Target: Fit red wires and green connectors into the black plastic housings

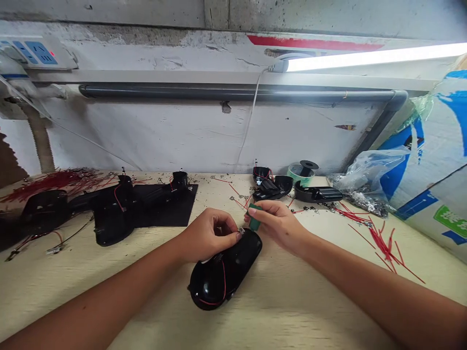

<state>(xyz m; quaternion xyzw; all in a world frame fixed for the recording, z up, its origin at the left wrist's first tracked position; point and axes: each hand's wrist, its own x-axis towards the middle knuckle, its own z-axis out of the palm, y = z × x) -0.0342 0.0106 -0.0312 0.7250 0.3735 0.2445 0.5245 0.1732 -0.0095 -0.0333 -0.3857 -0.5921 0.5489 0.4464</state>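
over the black shell (223, 272), left hand (208, 236) pinches terminal (241, 230), right hand (278, 225) grips green piece (255, 217).

Left hand (209, 236) pinches a small metal terminal (241, 230) at the end of a black plastic housing (222, 271), lower centre of the frame. Right hand (277, 226) grips a green cylindrical part (255, 217) just beside it. Cut red wires (383, 245) lie on the worktop (310, 311) at right.

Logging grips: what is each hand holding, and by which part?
The right hand pinches a green piece by its upper end; the left hand pinches a small metal terminal by its tip, above the black shell.
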